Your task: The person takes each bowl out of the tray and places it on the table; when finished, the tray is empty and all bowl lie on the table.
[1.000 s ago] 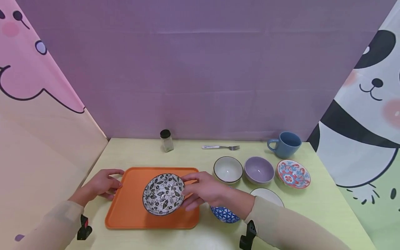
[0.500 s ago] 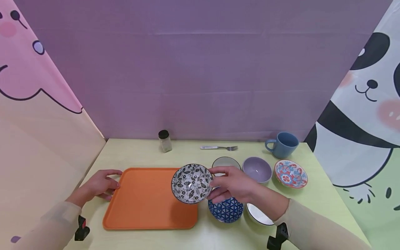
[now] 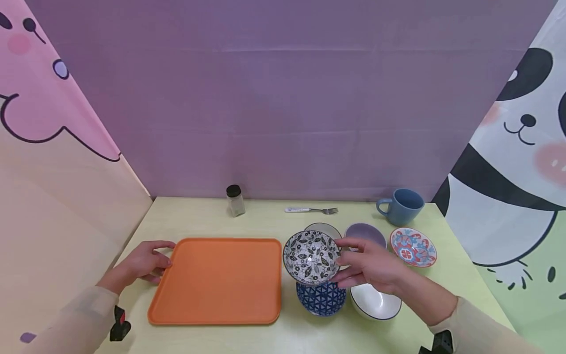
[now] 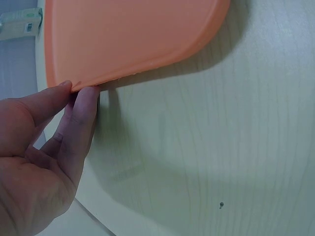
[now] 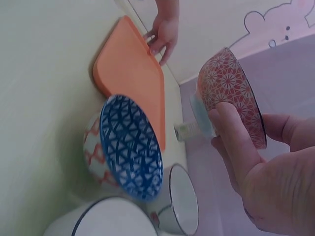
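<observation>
My right hand (image 3: pixel 373 268) holds a bowl (image 3: pixel 311 258) by its right side, thumb and fingers at the rim. Its inside is white with black leaves and flowers; the right wrist view shows the outside (image 5: pixel 229 81) in a red floral pattern. The bowl is raised off the table and overlaps a blue-patterned bowl (image 3: pixel 321 301) and a white bowl with a dark rim (image 3: pixel 325 227) in the head view. On the left, my left hand (image 3: pixel 148 263) pinches the edge of a bare orange tray (image 3: pixel 216 280) between thumb and fingers (image 4: pixel 81 110).
Right of the blue-patterned bowl stands another white bowl (image 3: pixel 376 302). Behind are a purple bowl (image 3: pixel 366 233), a red-and-blue patterned dish (image 3: pixel 413 247) and a blue mug (image 3: pixel 404 206). A fork (image 3: pixel 311 210) and a black-lidded glass jar (image 3: pixel 236 201) lie towards the back wall.
My right hand has carried the leaf-patterned bowl rightward from over the tray to over the other bowls. The left hand has stayed at the tray's left edge.
</observation>
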{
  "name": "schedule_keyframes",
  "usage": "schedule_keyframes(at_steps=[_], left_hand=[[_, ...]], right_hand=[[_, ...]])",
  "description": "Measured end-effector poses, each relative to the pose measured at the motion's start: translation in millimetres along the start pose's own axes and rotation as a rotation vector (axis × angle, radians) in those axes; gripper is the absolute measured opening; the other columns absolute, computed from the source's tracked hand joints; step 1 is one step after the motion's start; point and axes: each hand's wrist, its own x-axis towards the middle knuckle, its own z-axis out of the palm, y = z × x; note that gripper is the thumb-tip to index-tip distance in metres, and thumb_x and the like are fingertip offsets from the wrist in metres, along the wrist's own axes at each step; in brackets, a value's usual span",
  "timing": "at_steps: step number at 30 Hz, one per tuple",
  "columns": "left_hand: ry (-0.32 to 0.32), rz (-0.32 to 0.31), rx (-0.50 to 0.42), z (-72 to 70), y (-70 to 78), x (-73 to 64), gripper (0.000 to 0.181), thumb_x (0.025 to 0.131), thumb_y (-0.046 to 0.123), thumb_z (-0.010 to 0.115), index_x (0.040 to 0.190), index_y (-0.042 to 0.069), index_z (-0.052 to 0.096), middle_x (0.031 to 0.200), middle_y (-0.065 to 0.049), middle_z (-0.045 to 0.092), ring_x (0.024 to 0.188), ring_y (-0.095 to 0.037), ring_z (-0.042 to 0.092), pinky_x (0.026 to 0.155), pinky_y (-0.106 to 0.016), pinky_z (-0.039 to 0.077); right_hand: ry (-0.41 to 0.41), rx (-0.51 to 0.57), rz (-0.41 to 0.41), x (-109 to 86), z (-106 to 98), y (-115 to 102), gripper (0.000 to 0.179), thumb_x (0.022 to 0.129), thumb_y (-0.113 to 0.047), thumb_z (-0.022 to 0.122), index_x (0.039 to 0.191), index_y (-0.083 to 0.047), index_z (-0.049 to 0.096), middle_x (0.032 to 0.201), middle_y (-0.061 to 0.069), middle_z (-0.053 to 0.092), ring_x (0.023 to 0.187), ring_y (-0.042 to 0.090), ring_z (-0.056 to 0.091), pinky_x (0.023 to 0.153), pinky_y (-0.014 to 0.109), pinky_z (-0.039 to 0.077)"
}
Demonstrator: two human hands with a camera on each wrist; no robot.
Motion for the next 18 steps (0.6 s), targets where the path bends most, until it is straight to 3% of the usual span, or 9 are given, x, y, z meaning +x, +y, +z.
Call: schedule_keyframes(at_steps=[9, 18], left_hand=[[0.001, -0.008, -0.004, 0.4, -1.7, 0.8, 0.058, 0.095, 0.001, 0.066, 0.147, -0.005, 0.042, 0.091, -0.009, 0.072, 0.072, -0.02, 0.067, 0.06, -0.042, 0.062], [0.002, -0.003, 0.007, 1.0, 2.2, 0.8, 0.055, 0.095, 0.001, 0.065, 0.146, -0.004, 0.043, 0.09, -0.01, 0.07, 0.071, -0.021, 0.065, 0.06, -0.042, 0.062]], right_hand=[[0.07, 0.0, 0.014, -24.7, -26.5, 4.6, 0.069, 0.098, -0.009, 0.059, 0.158, 0.004, 0.027, 0.122, 0.017, 0.071, 0.098, 0.032, 0.076, 0.082, 0.045, 0.062], [0.124, -0.006, 0.041, -49.9, -58.9, 14.0, 0.074, 0.103, -0.013, 0.056, 0.161, 0.004, 0.013, 0.121, 0.01, 0.068, 0.102, 0.031, 0.075, 0.085, 0.045, 0.061]])
